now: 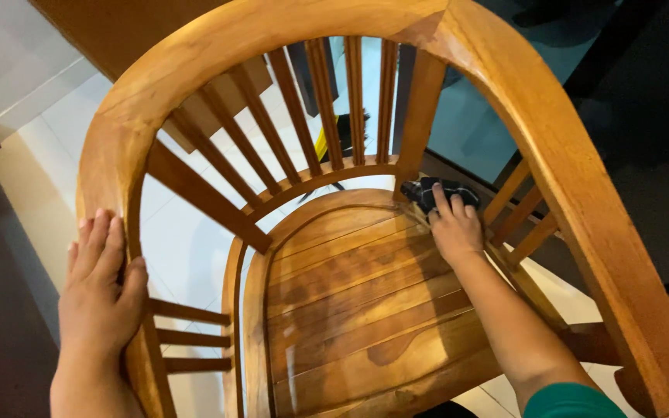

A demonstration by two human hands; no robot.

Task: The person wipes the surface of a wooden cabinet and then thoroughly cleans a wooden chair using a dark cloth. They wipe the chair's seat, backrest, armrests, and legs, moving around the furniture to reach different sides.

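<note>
Dark cloth (437,190) at back right corner of chair seat (350,310), against spindle base. Right hand (454,227) flat on cloth, fingers pressing down. Left hand (101,286) gripping left armrest (110,155). White tiled floor (187,255) beneath.
</note>
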